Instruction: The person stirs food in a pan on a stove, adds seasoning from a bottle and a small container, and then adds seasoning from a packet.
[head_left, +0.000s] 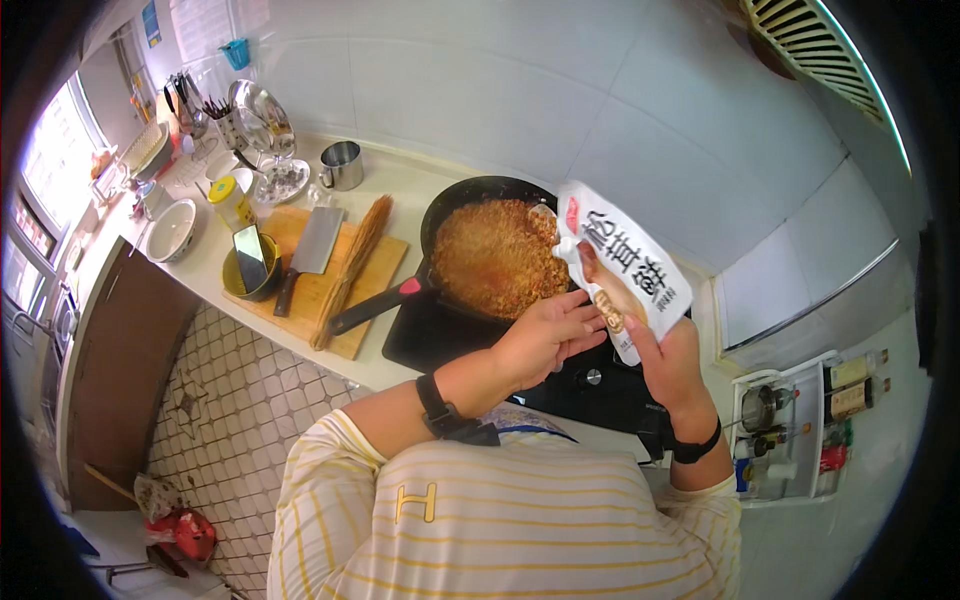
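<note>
My right hand grips the lower end of a white seasoning pouch that bears large writing and a mushroom picture. Tilted, the pouch has its spout at the left, over the right rim of a black frying pan. Reddish-brown minced food in sauce fills the pan, which sits on a black cooktop. Something shiny, perhaps a utensil's head, shows in the food beside the pouch. My left hand is just left of the pouch, fingers loosely spread; I see nothing held in it.
The pan handle juts left over a wooden cutting board with a cleaver and a straw-like bundle. A phone rests in a bowl. Behind stands a metal mug. A bottle rack is at right.
</note>
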